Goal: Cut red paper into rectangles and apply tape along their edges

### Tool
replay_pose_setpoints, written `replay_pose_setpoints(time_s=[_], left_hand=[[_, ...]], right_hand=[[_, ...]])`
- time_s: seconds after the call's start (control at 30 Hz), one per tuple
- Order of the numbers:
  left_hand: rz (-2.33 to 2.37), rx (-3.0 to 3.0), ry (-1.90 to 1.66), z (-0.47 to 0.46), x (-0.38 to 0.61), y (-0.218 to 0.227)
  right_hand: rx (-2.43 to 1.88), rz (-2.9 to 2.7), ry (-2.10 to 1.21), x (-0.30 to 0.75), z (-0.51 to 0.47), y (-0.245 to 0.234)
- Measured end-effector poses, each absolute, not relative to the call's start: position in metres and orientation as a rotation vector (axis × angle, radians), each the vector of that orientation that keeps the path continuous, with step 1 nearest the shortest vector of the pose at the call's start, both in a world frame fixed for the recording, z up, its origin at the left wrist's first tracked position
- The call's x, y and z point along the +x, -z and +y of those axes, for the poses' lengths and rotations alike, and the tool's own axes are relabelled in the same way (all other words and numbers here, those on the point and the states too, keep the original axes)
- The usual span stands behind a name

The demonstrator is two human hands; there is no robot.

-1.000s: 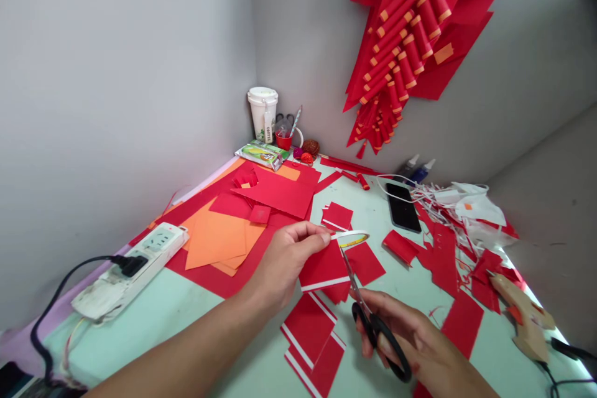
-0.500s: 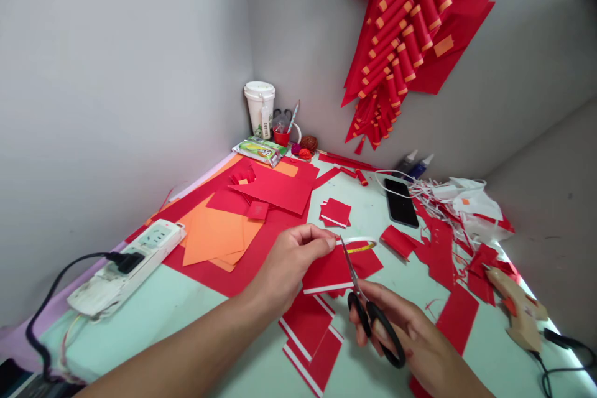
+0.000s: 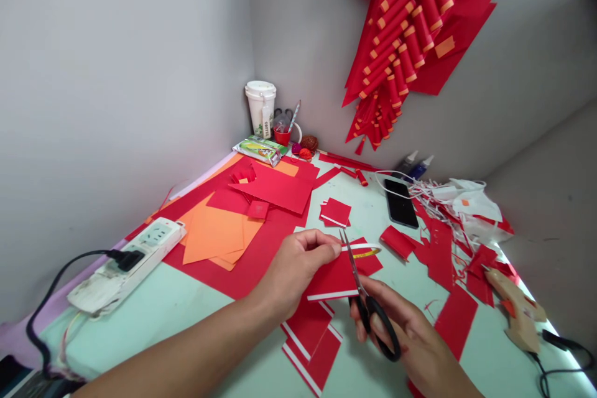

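My left hand (image 3: 305,267) pinches a red paper piece (image 3: 331,280) by its far edge, thumb on top. White strips run along the near and far edges of that paper. From the far edge a white tape strip (image 3: 366,251) curls out to the right, yellow printing on its inner side. My right hand (image 3: 396,326) grips black-handled scissors (image 3: 357,273), fingers in the loops. Their blades are slightly apart and cross the paper's right edge, tips just past the tape. Beneath lie several red pieces with white strips (image 3: 314,342).
Orange sheets (image 3: 214,233) and large red sheets lie left of centre. A power strip (image 3: 128,267) sits at the left edge. A phone (image 3: 401,202), red scraps and a glue gun (image 3: 517,311) are at the right. Red paper firecrackers (image 3: 403,31) hang on the wall.
The held paper and my left hand have shifted slightly right and nearer. The scissor blades have parted a little at the tips, and the curled strip sits slightly lower.
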State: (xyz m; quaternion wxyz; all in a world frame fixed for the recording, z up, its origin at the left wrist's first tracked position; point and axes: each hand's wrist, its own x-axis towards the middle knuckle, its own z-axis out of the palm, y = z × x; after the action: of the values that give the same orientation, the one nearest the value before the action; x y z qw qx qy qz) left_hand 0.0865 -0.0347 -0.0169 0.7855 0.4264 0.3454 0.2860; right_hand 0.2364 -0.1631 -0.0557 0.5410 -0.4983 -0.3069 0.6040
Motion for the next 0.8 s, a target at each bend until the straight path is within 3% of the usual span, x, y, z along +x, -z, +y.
replay_pose_setpoints(time_s=[0.8], left_hand=[[0.686, 0.885, -0.608, -0.031, 0.084, 0.016]], right_hand=[[-0.964, -0.706, -1.547, 0.238, -0.163, 0.066]])
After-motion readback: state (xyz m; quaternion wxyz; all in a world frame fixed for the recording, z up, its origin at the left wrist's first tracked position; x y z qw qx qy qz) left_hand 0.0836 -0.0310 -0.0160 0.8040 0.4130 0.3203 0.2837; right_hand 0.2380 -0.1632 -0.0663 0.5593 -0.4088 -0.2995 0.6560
